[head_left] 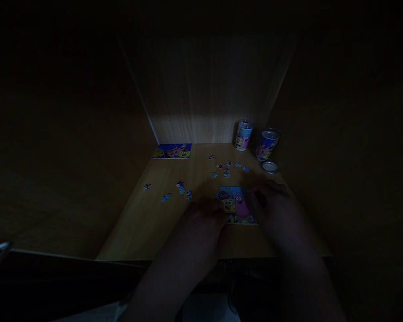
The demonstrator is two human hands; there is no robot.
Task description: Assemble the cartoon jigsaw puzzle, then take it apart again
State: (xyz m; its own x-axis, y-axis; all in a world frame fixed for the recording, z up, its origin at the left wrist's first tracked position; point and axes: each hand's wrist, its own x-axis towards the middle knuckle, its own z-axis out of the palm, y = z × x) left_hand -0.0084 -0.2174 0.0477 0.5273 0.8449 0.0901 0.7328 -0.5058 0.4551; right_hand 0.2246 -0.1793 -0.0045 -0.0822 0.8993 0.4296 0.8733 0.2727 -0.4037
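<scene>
A partly assembled jigsaw puzzle (242, 210) with a yellow and a pink cartoon figure lies flat near the front of the wooden desk. My left hand (206, 213) rests at its left edge, fingers bent and pressed against it. Over the puzzle's right side is my right hand (272, 203), its fingers curled together at the upper right corner. Whatever those fingertips may hold is hidden in the dimness. Loose jigsaw pieces (226, 175) lie scattered beyond the puzzle, and another cluster of pieces (180, 187) lies left of my left hand.
A finished blue puzzle (172, 151) lies at the back left. Two printed cans, a light blue can (244, 136) and a dark blue can (266, 145), stand at the back right, with a round lid (270, 167) in front. Wooden panels enclose the desk (134, 232). Lighting is very dim.
</scene>
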